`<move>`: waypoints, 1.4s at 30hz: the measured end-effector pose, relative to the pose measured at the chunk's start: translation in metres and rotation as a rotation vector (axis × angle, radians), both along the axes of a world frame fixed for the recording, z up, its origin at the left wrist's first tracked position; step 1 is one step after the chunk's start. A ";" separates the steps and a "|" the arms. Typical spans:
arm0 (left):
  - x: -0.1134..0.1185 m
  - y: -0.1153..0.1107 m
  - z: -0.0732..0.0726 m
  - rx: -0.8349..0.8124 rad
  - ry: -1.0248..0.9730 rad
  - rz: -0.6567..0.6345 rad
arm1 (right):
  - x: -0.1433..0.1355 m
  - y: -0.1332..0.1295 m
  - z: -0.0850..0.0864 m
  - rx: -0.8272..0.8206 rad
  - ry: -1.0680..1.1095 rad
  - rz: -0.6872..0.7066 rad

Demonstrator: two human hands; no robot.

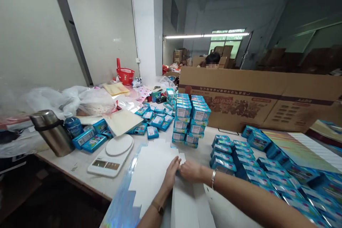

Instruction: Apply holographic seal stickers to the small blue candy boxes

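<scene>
Two hands work over a white folded card [184, 203] in front of me. My left hand [171, 174] lies along its left edge, fingers pressed together near the card's far end. My right hand [189, 171], with a bracelet at the wrist, is closed in a fist on the far end of the card, touching a small white flap [182, 157]. What lies inside the closed fingers is hidden. Flat white cut sheets with shiny silvery-blue edges [149, 171] lie to the left. Beyond the hands stand stacked blue boxes [183, 111].
A white scale [104, 167], a steel flask [52, 133] and a water bottle [73, 124] stand at the left. Rows of blue boxes [248, 164] fill the right. A large cardboard sheet [240, 96] stands at the back, with a person's head [213, 58] behind it.
</scene>
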State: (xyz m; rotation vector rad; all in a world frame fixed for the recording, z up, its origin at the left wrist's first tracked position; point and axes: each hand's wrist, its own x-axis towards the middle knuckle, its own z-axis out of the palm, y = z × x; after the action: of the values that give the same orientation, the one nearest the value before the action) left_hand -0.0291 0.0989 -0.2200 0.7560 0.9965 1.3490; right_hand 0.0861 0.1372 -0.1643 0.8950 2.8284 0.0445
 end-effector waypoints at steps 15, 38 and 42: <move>-0.108 -0.121 0.049 -0.072 -0.032 -0.016 | 0.110 -0.091 0.005 -0.230 0.264 -0.814; -0.013 -0.095 0.005 -0.138 0.450 0.163 | 0.043 -0.080 -0.058 -0.589 1.115 -0.831; -0.016 -0.091 0.007 -0.053 0.523 0.013 | 0.053 -0.079 -0.051 -0.335 0.876 -0.709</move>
State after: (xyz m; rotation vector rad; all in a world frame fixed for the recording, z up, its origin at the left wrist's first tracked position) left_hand -0.0455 0.0081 -0.2131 1.0927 1.4406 1.1513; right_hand 0.1390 0.0578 -0.2148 2.1411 2.7826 -1.1110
